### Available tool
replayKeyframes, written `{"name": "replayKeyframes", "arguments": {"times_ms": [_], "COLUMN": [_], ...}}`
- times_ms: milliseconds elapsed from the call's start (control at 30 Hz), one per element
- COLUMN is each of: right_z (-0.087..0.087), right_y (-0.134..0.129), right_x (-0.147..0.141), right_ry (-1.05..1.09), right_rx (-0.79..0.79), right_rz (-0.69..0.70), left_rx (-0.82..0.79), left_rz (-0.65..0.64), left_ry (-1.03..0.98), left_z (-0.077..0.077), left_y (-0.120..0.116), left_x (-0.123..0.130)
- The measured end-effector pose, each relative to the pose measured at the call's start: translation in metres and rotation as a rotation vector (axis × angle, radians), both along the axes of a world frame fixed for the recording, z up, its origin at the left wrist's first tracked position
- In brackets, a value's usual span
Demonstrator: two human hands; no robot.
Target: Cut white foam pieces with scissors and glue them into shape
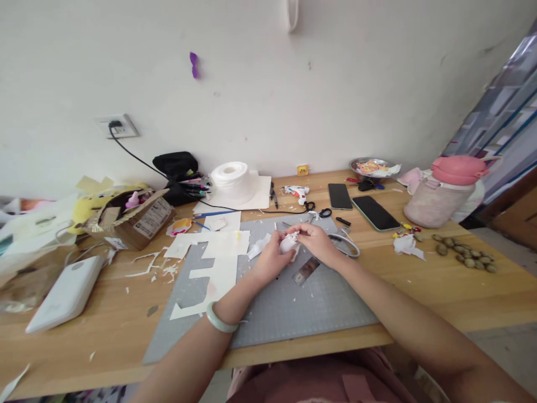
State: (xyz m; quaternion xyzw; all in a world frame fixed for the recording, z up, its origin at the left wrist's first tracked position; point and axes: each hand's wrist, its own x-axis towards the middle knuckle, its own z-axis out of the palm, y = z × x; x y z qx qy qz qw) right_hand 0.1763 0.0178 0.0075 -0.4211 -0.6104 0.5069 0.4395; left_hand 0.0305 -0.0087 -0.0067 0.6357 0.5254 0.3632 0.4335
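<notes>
Over the grey cutting mat (335, 302), my left hand (271, 257) wraps its fingers round a small white craft piece (289, 244), whose exact kind I cannot make out. The fingers of my right hand (316, 240) pinch at its upper end and partly cover it. Cut white card (224, 263) with notched edges lies left of my hands. A crumpled bit of white paper (259, 246) is beside my left hand. Below my right hand a metal ruler (306, 271) rests on the mat, and black-handled scissors (324, 213) lie behind it.
At the back stand a white tissue roll (230, 182), a glue gun (297, 193) and two phones (375, 212). Left are a cardboard box (136, 221), a white power bank (67, 294) and paper scraps (146, 263). A pink-lidded jug (440, 196) and several nuts (465, 254) sit right.
</notes>
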Motion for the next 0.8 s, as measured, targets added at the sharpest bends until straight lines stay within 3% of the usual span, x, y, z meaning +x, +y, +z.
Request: {"name": "replayKeyframes", "arguments": {"times_ms": [200, 367, 533, 800], "right_z": [0.0042, 0.0079, 0.0080, 0.0057], "right_y": [-0.0019, -0.0033, -0.0055, -0.0038], "right_x": [0.0055, 0.0057, 0.0073, 0.0066], "right_ry": [-0.176, -0.250, -0.308, -0.333], "right_rx": [0.245, 0.395, 0.398, 0.344], "right_rz": [0.031, 0.058, 0.086, -0.002], "left_rx": [0.059, 0.031, 0.068, 0.121], "left_rz": [0.107, 0.078, 0.047, -0.033], "left_ry": [-0.008, -0.181, -0.132, -0.032], "left_z": [-0.0007, 0.0014, 0.0004, 0.0007], "left_y": [0.0019, 0.0023, 0.0016, -0.0016], "left_x": [-0.0011, -0.0016, -0.0029, -0.0029]}}
